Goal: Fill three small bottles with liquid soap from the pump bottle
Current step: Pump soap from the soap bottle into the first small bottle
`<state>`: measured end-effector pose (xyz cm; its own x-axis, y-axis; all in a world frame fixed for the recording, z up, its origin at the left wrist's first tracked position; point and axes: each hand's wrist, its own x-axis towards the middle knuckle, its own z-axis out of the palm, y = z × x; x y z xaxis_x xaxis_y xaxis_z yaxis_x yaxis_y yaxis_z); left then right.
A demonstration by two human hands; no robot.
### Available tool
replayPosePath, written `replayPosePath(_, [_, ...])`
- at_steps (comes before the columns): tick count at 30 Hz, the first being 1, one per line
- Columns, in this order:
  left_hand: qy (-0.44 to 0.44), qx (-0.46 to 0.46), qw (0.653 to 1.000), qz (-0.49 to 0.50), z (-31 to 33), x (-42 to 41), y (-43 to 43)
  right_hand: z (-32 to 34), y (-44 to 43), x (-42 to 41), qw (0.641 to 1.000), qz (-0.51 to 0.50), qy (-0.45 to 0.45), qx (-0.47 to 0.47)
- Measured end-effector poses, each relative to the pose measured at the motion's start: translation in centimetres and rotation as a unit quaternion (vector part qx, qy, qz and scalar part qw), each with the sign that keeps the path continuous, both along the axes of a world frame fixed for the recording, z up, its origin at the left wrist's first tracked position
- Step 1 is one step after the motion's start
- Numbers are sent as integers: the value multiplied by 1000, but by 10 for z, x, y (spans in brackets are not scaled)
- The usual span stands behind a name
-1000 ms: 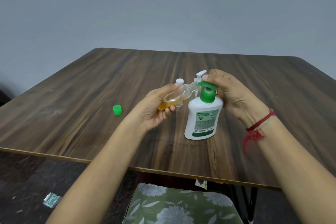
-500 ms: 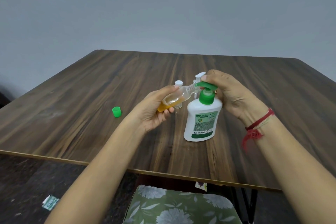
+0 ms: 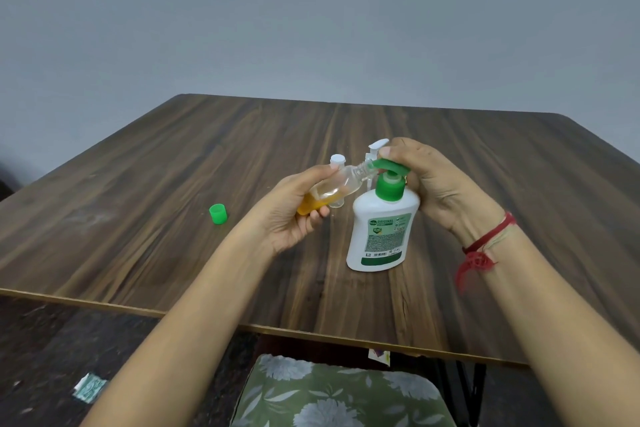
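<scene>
Floor, far left: a paper scrap (image 3: pixel 89 389).

Desk (image 3: pixel 138 184), left part: a loose green cap (image 3: pixel 218 213) sits alone, well apart from the other things.

Your left hand (image 3: pixel 294 215) grips a small bottle (image 3: pixel 337 187), with fingers and thumb curled round its lower half. The bottle is clear, uncapped and tilted. Its mouth is up against the spout of the pump, and orange-yellow liquid is pooled at the low end in your palm.

Behind it on the desk are a white-capped bottle (image 3: pixel 337 160) and a flip-top bottle (image 3: pixel 377 145), both mostly hidden.

The pump bottle (image 3: pixel 379 236) stands on the desk. It has a white body and a green pump head.

Your right hand (image 3: pixel 440 180) is curled over that head from behind, with one fingertip on top. There is a red thread (image 3: pixel 485 243) on your right wrist.

Below the near desk edge is a floral cushion (image 3: pixel 339 395).
</scene>
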<state>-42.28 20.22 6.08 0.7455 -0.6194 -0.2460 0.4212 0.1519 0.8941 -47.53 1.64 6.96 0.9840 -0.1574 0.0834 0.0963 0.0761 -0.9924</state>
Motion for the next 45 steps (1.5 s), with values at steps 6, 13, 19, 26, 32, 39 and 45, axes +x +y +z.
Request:
replayPosePath(6, [-6,9,1000,-4,-1,-1,0,-8,-2,-1,999,18,4,28])
replayPosePath(13, [-4,8,1000,-3,0,0,0,-7,0,0,1000,11,1,13])
replayPosePath(19, [8,2,1000,-2,-1,-1,1,-2,-1,0,1000,4,-5,-12])
replayPosePath(26, [-5,5,1000,6,2,-3,-1,-1,-5,1,1000,10,-4,-17])
replayPosePath(32, [-7,13,1000,5,0,-4,0,-6,-1,-1,1000,16,7,19])
replayPosePath(39, [-13,18,1000,6,2,-4,0,-5,1,-3,999,27,11,22])
replayPosePath(45, [-12,9,1000,8,4,-3,0,0,-3,0,1000,18,2,0])
